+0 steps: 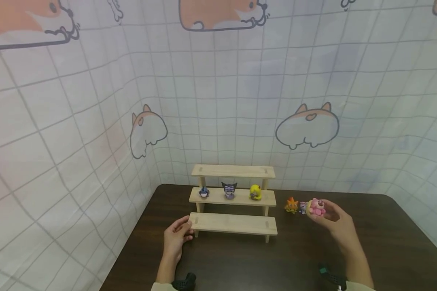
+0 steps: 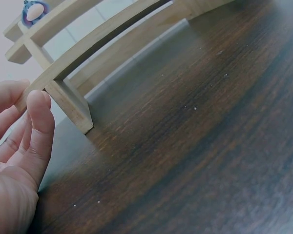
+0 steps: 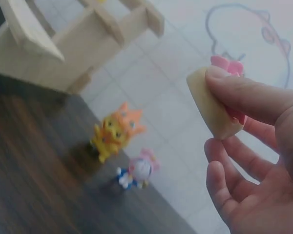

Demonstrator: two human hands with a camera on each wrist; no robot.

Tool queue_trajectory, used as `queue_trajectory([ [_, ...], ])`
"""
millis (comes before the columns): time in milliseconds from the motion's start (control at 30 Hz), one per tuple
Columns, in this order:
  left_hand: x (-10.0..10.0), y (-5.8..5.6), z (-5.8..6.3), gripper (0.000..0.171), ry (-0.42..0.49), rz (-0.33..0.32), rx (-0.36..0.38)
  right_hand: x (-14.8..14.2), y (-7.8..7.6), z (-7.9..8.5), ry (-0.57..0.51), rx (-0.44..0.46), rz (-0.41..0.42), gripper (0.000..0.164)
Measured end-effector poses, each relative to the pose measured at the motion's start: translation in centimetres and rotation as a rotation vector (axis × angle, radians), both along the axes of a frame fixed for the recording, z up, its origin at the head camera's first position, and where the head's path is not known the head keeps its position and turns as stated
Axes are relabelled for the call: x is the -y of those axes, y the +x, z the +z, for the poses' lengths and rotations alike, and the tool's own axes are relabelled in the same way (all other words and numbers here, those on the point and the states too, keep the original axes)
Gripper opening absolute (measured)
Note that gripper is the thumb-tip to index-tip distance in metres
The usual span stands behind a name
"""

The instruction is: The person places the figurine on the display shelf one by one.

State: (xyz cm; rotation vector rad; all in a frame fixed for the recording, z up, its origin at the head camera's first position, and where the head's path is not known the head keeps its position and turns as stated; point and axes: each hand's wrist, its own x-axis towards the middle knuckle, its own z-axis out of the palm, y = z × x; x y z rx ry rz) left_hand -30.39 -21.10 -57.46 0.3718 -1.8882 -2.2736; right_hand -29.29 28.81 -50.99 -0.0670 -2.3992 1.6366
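Observation:
My right hand (image 1: pixel 340 226) pinches a pink figurine (image 1: pixel 317 207) with a cream-coloured back or base (image 3: pixel 207 105), held up off the table beside two other figurines. My left hand (image 1: pixel 176 236) grips the left end of the lowest step of a three-tier wooden display stand (image 1: pixel 233 223), thumb and fingers at its corner (image 2: pixel 31 90). On the middle tier sit a small blue figurine (image 1: pixel 204 192), a dark-eared purple one (image 1: pixel 229 190) and a yellow one (image 1: pixel 255 192).
Right of the stand, an orange-and-yellow figurine (image 1: pixel 291 205) and a small one with pink and blue parts (image 3: pixel 139 170) stand on the dark wooden table (image 1: pixel 240 266). Behind hangs a white gridded cloth (image 1: pixel 225 93) with cartoon dogs, which also rises along the table's left side.

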Motion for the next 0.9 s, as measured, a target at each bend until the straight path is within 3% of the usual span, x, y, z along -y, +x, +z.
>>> queue_trajectory([
  [333,0.0,0.0,0.0,0.039,-0.007,0.003,0.002,4.0,0.5,2.5,0.005,-0.034,0.079,0.067],
  [633,0.0,0.1,-0.1,0.037,-0.012,0.006,0.008,8.0,0.4,3.2,0.011,-0.05,0.128,0.065],
  [900,0.0,0.2,0.0,0.04,-0.012,0.002,-0.005,10.7,0.5,3.3,0.036,-0.073,0.221,0.063],
])
